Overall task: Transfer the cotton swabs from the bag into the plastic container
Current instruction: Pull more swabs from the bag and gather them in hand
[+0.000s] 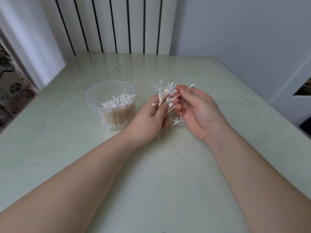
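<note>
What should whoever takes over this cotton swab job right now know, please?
Left hand: grips a loose bunch of cotton swabs above the table.
Right hand: pinches a single swab by its stick, beside the bunch.
Plastic container: upright to the left of the hands, open, partly filled with standing swabs.
Clear bag: seems to lie under the hands with swabs left in it; hard to make out.
Done: many swabs are in the container.
Left: put in the held swabs, then empty the bag.
</note>
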